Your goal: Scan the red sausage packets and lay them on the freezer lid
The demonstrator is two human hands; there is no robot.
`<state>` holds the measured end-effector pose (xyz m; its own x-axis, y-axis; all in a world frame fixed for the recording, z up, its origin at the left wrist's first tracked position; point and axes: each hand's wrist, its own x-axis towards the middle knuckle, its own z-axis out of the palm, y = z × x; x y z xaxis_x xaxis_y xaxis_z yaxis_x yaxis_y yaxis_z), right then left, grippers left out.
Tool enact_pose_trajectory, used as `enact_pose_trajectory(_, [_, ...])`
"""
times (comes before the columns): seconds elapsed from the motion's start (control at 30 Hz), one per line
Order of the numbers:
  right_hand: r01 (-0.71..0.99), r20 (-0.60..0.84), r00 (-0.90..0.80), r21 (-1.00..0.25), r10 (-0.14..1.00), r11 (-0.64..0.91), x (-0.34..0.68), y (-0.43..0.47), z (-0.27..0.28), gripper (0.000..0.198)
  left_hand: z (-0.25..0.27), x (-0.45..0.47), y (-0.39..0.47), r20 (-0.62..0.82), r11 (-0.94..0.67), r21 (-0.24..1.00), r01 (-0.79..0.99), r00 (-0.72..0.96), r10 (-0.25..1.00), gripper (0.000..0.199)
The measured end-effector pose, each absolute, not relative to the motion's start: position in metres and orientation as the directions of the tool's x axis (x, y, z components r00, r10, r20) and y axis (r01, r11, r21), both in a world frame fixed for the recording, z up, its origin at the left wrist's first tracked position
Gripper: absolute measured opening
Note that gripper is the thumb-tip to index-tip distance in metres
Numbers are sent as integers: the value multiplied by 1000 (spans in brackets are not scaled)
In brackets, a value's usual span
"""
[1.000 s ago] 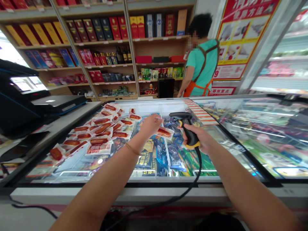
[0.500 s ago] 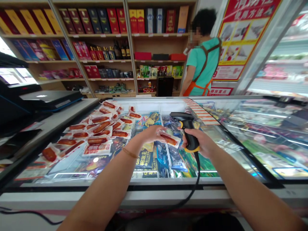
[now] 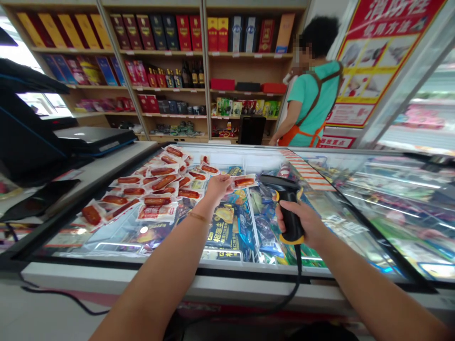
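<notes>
Left hand (image 3: 217,187) pinches the sausage packet (image 3: 245,182), which juts beyond its fingertips (image 3: 226,178), right hand (image 3: 308,221) clasps the scanner (image 3: 291,219), above a freezer (image 3: 88,279) holding bags (image 3: 223,226)!

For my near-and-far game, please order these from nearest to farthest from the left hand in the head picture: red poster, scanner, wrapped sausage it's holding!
1. Wrapped sausage: in the left hand.
2. Scanner: right of it, in the right hand.
3. Red poster: far back, on the right.

Bright light, washed-out left window (image 3: 46,104), reflections across freezer glass (image 3: 369,200), blurred right edge.
</notes>
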<state>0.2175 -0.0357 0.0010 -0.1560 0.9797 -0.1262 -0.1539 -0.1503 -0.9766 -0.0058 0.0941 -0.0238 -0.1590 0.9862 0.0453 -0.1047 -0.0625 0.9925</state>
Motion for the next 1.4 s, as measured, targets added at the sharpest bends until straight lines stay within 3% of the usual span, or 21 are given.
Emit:
enact_pose_trajectory(0.3, [183, 16, -143, -982, 990, 42, 196, -54, -5, 30, -31, -11, 112, 125, -160, 958, -238, -155, 980, 10])
enact_pose_trajectory(0.57, [256, 24, -117, -965, 993, 53, 188, -65, -1, 26, -25, -7, 104, 141, -170, 964, -203, -150, 979, 12])
enact_pose_trajectory(1.0, [229, 6, -195, -972, 981, 51, 192, -63, -1, 32, -23, -6, 103, 199, -225, 964, -142, -178, 964, 14])
enact_pose_trajectory(1.23, [210, -30, -189, -978, 982, 11, 192, -62, 0, 28, -26, -8, 101, 163, -188, 975, -116, -198, 967, 21])
enact_pose_trajectory(1.4, [78, -41, -133, -997, 990, -31, 211, -51, 8, 29, -22, 8, 95, 65, -92, 988, -126, -202, 977, 19])
